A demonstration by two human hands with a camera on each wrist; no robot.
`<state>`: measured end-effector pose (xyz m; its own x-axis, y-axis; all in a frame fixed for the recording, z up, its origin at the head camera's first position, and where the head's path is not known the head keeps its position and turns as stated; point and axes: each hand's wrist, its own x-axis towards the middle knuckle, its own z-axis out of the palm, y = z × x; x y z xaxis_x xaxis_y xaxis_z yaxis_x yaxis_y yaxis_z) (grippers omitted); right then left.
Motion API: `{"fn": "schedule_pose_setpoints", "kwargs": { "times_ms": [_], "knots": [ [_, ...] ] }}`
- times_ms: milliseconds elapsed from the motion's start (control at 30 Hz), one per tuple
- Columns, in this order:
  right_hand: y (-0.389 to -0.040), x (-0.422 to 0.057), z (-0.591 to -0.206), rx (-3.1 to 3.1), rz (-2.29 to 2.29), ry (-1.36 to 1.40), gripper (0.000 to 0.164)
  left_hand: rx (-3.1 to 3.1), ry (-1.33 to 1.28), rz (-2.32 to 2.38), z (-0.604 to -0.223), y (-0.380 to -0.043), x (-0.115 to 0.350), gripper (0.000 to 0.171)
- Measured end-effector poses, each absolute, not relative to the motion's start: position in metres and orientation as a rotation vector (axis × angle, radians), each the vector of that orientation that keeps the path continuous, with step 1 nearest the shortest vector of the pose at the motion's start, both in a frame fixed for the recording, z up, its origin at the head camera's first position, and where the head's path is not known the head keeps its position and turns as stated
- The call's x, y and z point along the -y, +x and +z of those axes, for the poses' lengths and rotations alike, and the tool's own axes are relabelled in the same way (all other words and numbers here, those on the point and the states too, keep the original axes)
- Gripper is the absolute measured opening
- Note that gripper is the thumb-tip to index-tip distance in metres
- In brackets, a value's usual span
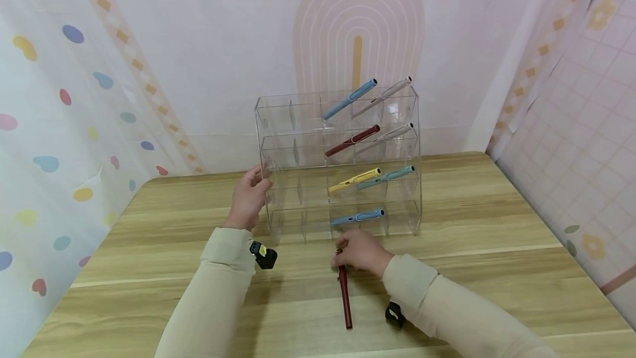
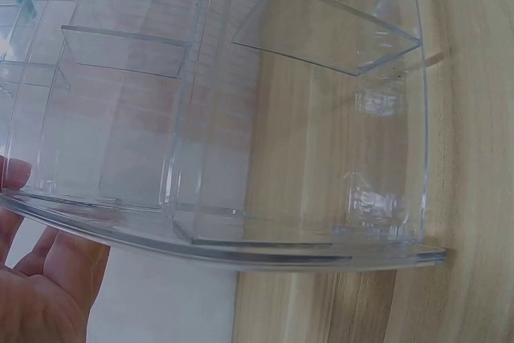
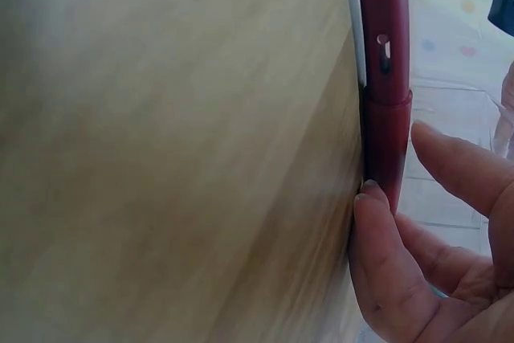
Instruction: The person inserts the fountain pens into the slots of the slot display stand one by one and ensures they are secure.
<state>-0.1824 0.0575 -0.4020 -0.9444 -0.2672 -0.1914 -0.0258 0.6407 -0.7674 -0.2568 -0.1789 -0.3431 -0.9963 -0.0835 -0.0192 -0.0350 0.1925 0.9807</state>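
Observation:
A clear acrylic tiered rack stands on the table, several pens leaning in its slots. My left hand holds its left side edge; the left wrist view shows that hand against the rack's side panel. In front of the rack, my right hand pinches a dark red pen near its far end. The pen's near end points toward me. From the right wrist, the fingers touch the pen close to the tabletop, with the thumb on its other side.
In the rack are blue and pale grey pens on top, a red pen and another grey one below, then yellow and teal pens, and a blue pen lowest. Patterned curtains surround the wooden table.

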Motion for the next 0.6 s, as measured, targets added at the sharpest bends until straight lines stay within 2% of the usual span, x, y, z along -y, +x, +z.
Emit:
{"fn": "schedule_pose_setpoints", "kwargs": {
  "times_ms": [600],
  "knots": [
    [-0.1849, -0.051, -0.4032, -2.693, -1.063, -0.37, 0.016, 2.383, 0.141, -1.985, -0.3417, -0.2563, 0.1781, 0.052]
  ]
}}
